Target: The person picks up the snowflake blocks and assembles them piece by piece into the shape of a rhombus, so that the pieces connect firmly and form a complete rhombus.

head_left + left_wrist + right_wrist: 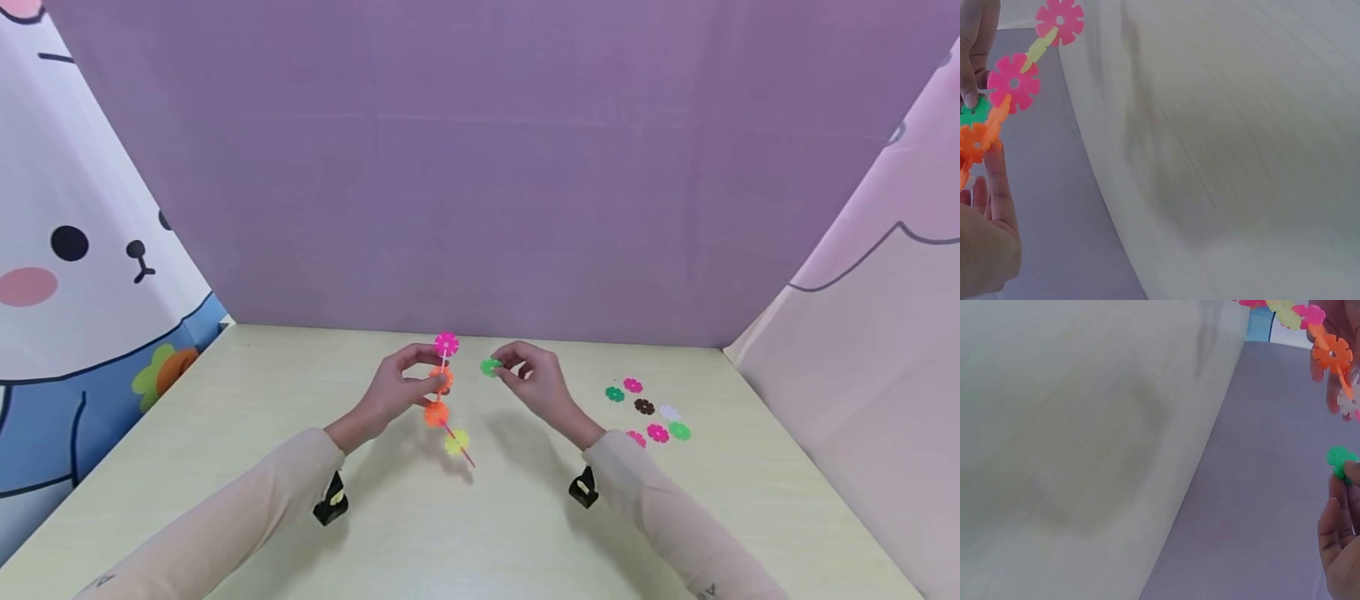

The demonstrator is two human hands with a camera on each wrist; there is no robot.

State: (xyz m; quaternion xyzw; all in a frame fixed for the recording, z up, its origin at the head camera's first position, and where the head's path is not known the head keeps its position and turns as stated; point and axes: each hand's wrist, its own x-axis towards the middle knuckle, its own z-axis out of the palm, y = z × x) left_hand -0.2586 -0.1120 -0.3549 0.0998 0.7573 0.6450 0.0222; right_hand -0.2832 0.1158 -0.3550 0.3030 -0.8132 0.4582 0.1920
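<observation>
My left hand (393, 387) pinches a chain of slotted plastic snowflake discs between thumb and fingers. A pink disc (447, 344) tops the chain, and an orange disc (436, 414) and a yellow disc (457, 442) hang lower, with further discs edge-on between them. In the right wrist view, a white disc (1349, 403) shows beside an orange disc (1332, 354). Just right of the chain, my right hand (540, 387) pinches a single green disc (490, 367) by its edge. In the head view, a gap separates this disc from the chain. Both hands are above the table.
Several loose discs lie on the pale table (517, 533) to the right, among them a brown disc (644, 407), a white disc (670, 412) and a light green disc (679, 431). One pink disc (636, 438) is partly behind the right sleeve. A purple panel (480, 167) stands behind.
</observation>
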